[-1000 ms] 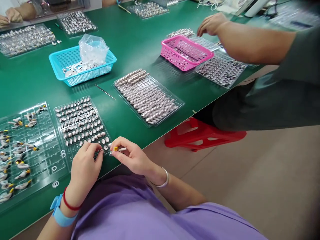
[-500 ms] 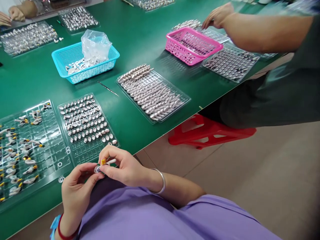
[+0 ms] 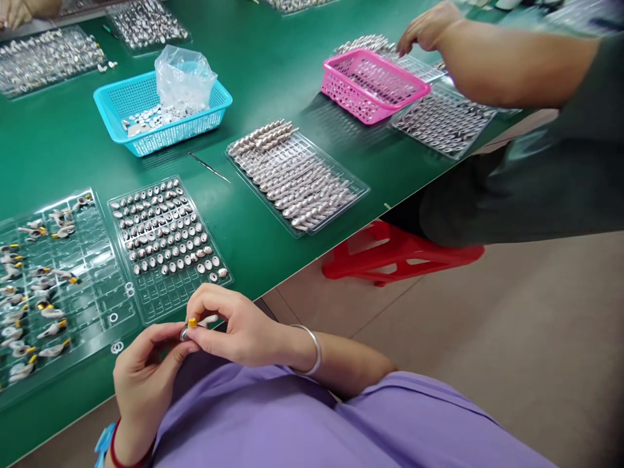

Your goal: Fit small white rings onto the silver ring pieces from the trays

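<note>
Above my lap, at the table's edge, both hands meet on small earbud parts. Thumb and fingertips of my left hand (image 3: 150, 372) pinch a small silvery oval earbud shell (image 3: 184, 334). My right hand (image 3: 234, 328) is closed on a white stemmed earbud piece (image 3: 210, 320) with a yellow tab (image 3: 192, 322); the two parts are pressed together or very close, and the fingers partly cover them. Just beyond lies a clear tray (image 3: 168, 296) with rows of oval shells (image 3: 163, 237). To its left, another clear tray (image 3: 104, 292) holds several stemmed earbuds with yellow tabs (image 3: 51, 311).
Tweezers (image 3: 208, 167) lie between the shell tray and a tray of white stemmed parts (image 3: 297, 179). A blue basket (image 3: 160, 138) holds a plastic bag and loose pieces. A co-worker's hand (image 3: 431, 27) is by a pink basket (image 3: 375, 107). A red stool (image 3: 404, 257) stands right.
My view has shifted slightly, so the table things sit a little further left and higher. The oval shell is turned in my left fingers, showing less of its white face. Both grips hold.
</note>
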`<state>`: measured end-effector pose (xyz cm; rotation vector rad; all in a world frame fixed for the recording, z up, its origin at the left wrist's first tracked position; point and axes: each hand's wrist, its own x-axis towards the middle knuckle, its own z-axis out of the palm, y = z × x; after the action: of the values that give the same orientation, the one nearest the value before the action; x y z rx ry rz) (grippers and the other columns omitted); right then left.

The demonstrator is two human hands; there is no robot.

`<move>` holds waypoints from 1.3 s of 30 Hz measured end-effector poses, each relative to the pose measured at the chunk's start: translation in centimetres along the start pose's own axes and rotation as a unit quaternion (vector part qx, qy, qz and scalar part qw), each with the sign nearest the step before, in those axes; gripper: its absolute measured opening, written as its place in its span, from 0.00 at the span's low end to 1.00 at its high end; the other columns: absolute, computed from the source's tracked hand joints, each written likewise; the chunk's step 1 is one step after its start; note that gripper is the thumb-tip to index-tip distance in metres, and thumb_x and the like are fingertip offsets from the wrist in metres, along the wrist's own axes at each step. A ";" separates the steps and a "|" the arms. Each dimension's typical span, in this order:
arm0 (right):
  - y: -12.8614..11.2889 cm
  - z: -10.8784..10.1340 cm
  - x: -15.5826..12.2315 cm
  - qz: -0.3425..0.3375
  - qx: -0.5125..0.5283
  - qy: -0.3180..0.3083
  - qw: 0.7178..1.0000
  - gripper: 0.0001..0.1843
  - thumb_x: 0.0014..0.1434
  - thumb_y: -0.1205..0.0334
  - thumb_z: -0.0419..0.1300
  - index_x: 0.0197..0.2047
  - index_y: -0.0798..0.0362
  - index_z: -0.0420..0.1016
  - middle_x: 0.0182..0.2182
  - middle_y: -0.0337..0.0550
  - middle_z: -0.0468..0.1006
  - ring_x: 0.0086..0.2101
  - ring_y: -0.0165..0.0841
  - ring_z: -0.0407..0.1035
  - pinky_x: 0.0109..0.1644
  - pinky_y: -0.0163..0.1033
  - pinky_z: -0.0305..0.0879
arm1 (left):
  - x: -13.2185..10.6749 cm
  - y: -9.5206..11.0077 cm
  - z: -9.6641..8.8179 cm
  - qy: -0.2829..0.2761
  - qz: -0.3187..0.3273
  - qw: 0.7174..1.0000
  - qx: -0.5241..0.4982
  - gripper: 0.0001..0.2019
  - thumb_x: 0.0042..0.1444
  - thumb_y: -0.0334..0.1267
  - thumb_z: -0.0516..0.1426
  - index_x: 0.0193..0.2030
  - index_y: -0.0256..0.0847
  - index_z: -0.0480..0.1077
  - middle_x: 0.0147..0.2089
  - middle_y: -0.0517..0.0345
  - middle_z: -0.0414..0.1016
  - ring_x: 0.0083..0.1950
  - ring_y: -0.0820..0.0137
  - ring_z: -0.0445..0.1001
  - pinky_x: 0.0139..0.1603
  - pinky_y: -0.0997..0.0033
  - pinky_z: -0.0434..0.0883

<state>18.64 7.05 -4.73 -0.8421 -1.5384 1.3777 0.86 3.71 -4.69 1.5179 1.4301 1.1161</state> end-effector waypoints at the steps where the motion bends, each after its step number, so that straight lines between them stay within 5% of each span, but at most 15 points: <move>1: 0.0 0.0 0.0 -0.002 0.000 0.000 1.000 0.06 0.57 0.66 0.61 0.31 0.53 0.67 0.33 0.40 0.69 0.33 0.29 0.65 0.38 0.35 0.66 | 0.0 0.0 0.0 0.000 0.003 1.000 0.000 0.08 0.48 0.33 0.68 0.37 0.44 0.80 0.30 0.62 0.83 0.28 0.70 0.80 0.31 0.76 0.79; 10: -0.1 -0.1 0.1 -0.013 -0.003 -0.006 1.000 0.05 0.56 0.67 0.60 0.31 0.54 0.67 0.32 0.40 0.69 0.32 0.28 0.64 0.37 0.34 0.65 | 0.0 -0.1 -0.2 -0.011 0.028 0.999 0.022 0.09 0.50 0.32 0.67 0.38 0.45 0.79 0.33 0.63 0.83 0.30 0.71 0.80 0.33 0.76 0.79; 17: -0.1 -0.1 0.1 -0.032 -0.019 -0.008 0.999 0.05 0.56 0.68 0.60 0.31 0.53 0.66 0.31 0.39 0.68 0.33 0.29 0.64 0.38 0.36 0.64 | -0.1 -0.2 -0.6 -0.010 0.114 0.988 0.102 0.10 0.52 0.29 0.66 0.40 0.47 0.78 0.35 0.65 0.83 0.34 0.73 0.80 0.37 0.78 0.77; 24: 0.4 0.1 0.2 0.074 0.101 -0.061 0.990 0.09 0.56 0.63 0.63 0.36 0.54 0.65 0.32 0.36 0.67 0.32 0.27 0.63 0.38 0.34 0.63 | 0.1 0.3 -1.0 -0.029 0.131 0.985 0.104 0.09 0.51 0.28 0.66 0.36 0.47 0.78 0.34 0.66 0.83 0.32 0.74 0.80 0.35 0.79 0.76; 32: 1.5 -0.3 0.5 0.210 0.280 -0.113 0.930 0.15 0.55 0.56 0.66 0.37 0.57 0.70 0.31 0.36 0.70 0.31 0.25 0.65 0.38 0.34 0.61 | 0.0 0.2 -0.5 -0.026 -0.011 1.000 -0.005 0.10 0.48 0.31 0.68 0.37 0.50 0.80 0.31 0.68 0.83 0.28 0.76 0.79 0.31 0.84 0.76; 35: 1.6 -0.4 0.6 0.244 0.304 -0.135 0.911 0.16 0.53 0.54 0.67 0.38 0.58 0.72 0.29 0.35 0.71 0.28 0.24 0.66 0.37 0.34 0.62 | 0.1 0.2 -0.4 -0.029 0.020 0.999 -0.018 0.10 0.49 0.31 0.68 0.37 0.50 0.80 0.31 0.67 0.79 0.29 0.77 0.76 0.30 0.84 0.74; 39: 1.9 0.3 0.4 0.239 0.280 -0.121 0.922 0.13 0.53 0.57 0.68 0.35 0.59 0.74 0.25 0.33 0.71 0.26 0.23 0.64 0.32 0.31 0.58 | 0.2 -0.1 -0.7 -0.046 0.083 0.995 0.014 0.13 0.51 0.28 0.67 0.41 0.50 0.80 0.32 0.65 0.75 0.31 0.76 0.73 0.30 0.81 0.72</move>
<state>18.12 7.62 -6.57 -0.7206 -1.0328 2.2128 0.14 3.86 -4.57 1.7099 1.2805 1.1113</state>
